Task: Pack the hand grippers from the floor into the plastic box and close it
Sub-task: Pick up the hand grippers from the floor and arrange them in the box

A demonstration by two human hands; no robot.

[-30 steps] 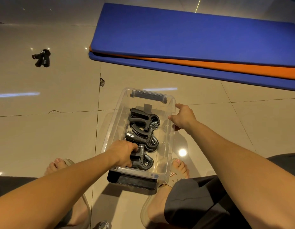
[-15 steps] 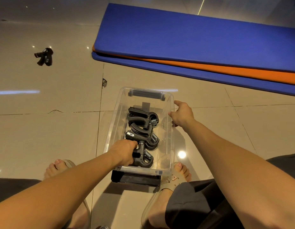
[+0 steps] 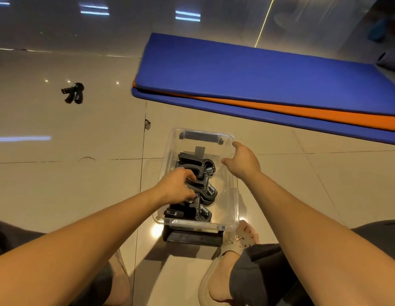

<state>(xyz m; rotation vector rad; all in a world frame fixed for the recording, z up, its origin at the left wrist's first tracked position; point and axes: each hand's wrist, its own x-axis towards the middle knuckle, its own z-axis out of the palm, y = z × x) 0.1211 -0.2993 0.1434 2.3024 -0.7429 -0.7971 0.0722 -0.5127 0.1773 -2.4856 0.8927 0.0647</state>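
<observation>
A clear plastic box [image 3: 235,195] stands open on the tiled floor between my feet. Inside it lie three black hand grippers with steel springs: a far one [image 3: 198,164], a middle one [image 3: 208,192] and a near one [image 3: 192,214]. My left hand [image 3: 177,186] reaches into the box, fingers curled on the middle gripper's handles. Over the box's right rim near the far corner is my right hand [image 3: 243,161], fingers spread, holding nothing. More black hand grippers [image 3: 73,93] lie in a small heap on the floor at the far left.
A black flat part [image 3: 193,238] sticks out under the box's near end. Blue and orange mats [image 3: 247,74] lie stacked on the floor beyond the box. My sandalled right foot [image 3: 245,236] is next to the box's near right corner. A chipped tile joint [image 3: 147,124] lies left of the box.
My left hand has let go of the near gripper and moved up to the middle one. My right hand has opened and shifted toward the far right corner of the rim.
</observation>
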